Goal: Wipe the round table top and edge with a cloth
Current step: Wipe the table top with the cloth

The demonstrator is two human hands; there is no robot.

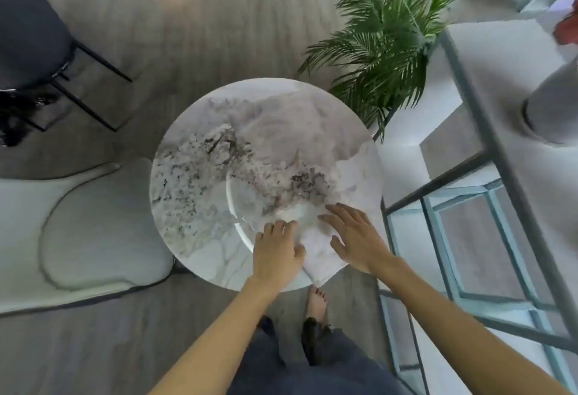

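Lower centre of frame: left hand (276, 247) and right hand (355, 238), both flat and unclenched, press cloth (316, 250) onto table (219, 157). Wiping barely begun; next, sweep outward toward the edge.

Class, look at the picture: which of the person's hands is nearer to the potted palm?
The right hand. It rests flat on the white cloth on the table's right side, below the palm. The left hand lies further left, on the cloth's left edge.

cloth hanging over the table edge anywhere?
Yes, a corner of the cloth droops past the near rim of the round table, between the left hand and right hand.
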